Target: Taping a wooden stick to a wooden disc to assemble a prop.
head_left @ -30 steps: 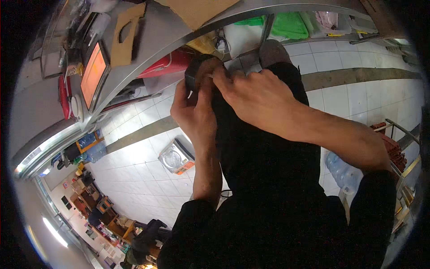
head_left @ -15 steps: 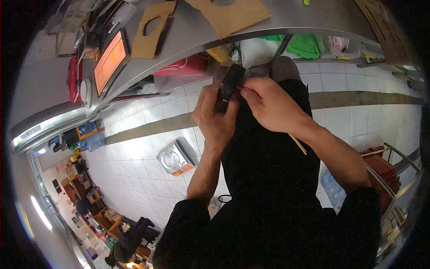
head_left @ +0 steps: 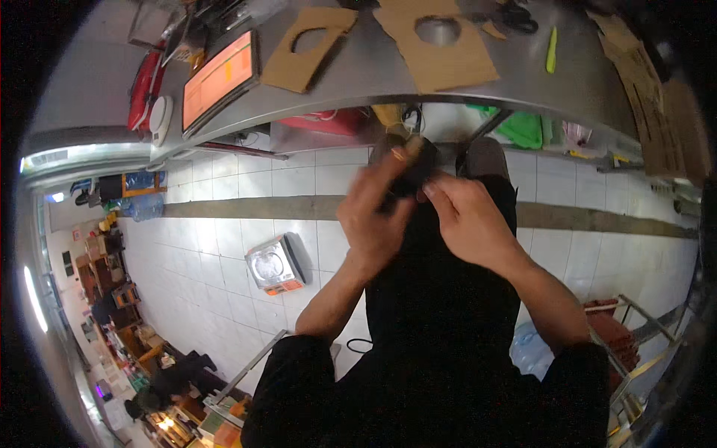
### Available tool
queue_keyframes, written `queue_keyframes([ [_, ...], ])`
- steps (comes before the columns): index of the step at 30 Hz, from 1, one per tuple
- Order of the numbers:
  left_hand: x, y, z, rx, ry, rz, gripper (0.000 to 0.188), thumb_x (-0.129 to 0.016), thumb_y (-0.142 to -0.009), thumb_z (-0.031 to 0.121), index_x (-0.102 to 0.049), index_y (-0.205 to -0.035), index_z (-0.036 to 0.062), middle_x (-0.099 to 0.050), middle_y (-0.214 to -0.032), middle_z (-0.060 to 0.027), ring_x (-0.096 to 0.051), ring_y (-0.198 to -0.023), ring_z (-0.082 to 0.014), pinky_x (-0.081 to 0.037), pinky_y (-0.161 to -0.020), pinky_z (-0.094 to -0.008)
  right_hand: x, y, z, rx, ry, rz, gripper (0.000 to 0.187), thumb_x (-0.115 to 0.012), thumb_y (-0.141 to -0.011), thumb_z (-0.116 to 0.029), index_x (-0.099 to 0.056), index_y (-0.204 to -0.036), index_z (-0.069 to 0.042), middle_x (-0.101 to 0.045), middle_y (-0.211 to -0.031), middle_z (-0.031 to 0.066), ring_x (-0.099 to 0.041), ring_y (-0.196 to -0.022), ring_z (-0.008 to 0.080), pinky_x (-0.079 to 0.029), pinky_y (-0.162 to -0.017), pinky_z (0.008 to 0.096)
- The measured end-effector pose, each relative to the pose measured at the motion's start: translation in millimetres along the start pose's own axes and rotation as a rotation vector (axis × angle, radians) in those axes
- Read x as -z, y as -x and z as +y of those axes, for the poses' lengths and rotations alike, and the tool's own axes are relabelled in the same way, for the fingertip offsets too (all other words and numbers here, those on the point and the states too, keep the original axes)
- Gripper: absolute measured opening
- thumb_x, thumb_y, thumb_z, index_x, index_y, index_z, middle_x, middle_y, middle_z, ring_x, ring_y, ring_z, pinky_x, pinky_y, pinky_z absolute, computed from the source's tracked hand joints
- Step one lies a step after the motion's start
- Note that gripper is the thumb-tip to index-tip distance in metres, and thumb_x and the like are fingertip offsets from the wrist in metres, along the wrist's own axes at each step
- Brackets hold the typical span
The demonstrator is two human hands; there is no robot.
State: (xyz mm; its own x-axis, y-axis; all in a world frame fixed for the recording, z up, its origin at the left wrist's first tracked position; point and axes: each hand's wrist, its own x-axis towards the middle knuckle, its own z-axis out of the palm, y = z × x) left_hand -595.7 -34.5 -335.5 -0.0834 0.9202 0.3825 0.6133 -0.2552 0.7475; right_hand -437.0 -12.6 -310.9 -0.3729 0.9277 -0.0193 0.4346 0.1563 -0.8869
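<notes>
Over my lap, my left hand (head_left: 373,216) has its fingers around a small black object (head_left: 420,170), and motion smears both. What kind of object it is I cannot make out against my dark clothes. A pale yellowish blur shows by the left fingertips. My right hand (head_left: 478,220) is closed, thumb pressed to the fingers, at the right side of the black object. Whatever it pinches is hidden.
Ahead is a metal table (head_left: 351,78) with two cut cardboard pieces (head_left: 306,60), a tablet with an orange screen (head_left: 220,82) and a yellow-green pen-like tool (head_left: 552,51). A box (head_left: 275,265) stands on the tiled floor at left. At right are water bottles (head_left: 532,349) and a metal frame (head_left: 650,321).
Both hands and the black object sit lower in view, and more of the table shows. The left fingers have shifted over the object. The thin wooden stick below my right hand no longer shows.
</notes>
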Motion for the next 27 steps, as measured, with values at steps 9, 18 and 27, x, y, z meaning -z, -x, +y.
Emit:
queue_keyframes([
  [9, 7.2, -18.2, -0.7, -0.069, 0.096, 0.184, 0.050, -0.063, -0.064, -0.011, -0.065, -0.113, -0.0010, -0.067, -0.103, -0.0158, -0.066, -0.100, -0.0259, -0.054, -0.082, -0.0326, 27.2, -23.0, -19.0, -0.077, -0.104, -0.208, 0.016, -0.051, -0.090, -0.008, -0.057, -0.085, 0.006, -0.058, -0.075, 0.0254, -0.058, -0.072, 0.0412, -0.045, -0.064, 0.0438],
  [18, -1.9, -15.3, 0.0, 0.134, 0.203, 0.080, 0.038, -0.065, -0.075, -0.007, -0.063, -0.113, -0.0014, -0.067, -0.106, -0.0152, -0.067, -0.097, -0.0239, -0.053, -0.086, -0.0314, 31.8, -50.8, -15.4, 0.072, 0.042, -0.208, 0.023, -0.051, -0.095, -0.016, -0.059, -0.087, 0.004, -0.064, -0.079, 0.0242, -0.063, -0.074, 0.0420, -0.048, -0.066, 0.0449],
  [27, 13.0, -31.0, -0.5, 0.661, 1.235, -0.023, 0.039, -0.045, -0.103, 0.022, -0.044, -0.133, -0.0020, -0.055, -0.128, -0.0136, -0.060, -0.111, -0.0229, -0.052, -0.094, -0.0376, 38.5, -51.9, -5.7, -0.199, -0.401, -0.012, 0.036, -0.051, -0.100, -0.028, -0.060, -0.114, 0.004, -0.068, -0.087, 0.0118, -0.065, -0.076, 0.0165, -0.052, -0.071, 0.0297],
])
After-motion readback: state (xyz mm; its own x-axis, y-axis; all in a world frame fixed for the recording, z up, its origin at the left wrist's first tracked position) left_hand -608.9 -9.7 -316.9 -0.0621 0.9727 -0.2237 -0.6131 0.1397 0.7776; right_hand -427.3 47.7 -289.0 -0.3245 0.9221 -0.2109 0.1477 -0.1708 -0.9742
